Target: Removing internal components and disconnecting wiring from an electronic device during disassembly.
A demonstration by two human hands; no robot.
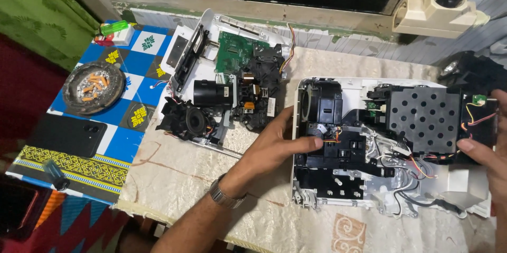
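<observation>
An opened white projector chassis (369, 87) lies on the cream cloth at right, full of black parts, a perforated black metal cover (422, 118) and coloured wires. My left hand (274, 142) grips its left edge, thumb on the black parts inside by the round fan housing (322, 102). At the frame's right edge, my right hand (488, 153) holds the chassis's right end, near a small green board (478, 99).
A second dismantled white unit (222, 81) with a black lens and a green circuit board lies at left. Beyond it, on a blue patterned mat, are an ashtray (94, 87), a black phone (68, 134) and a green lighter (113, 27). A wall runs behind.
</observation>
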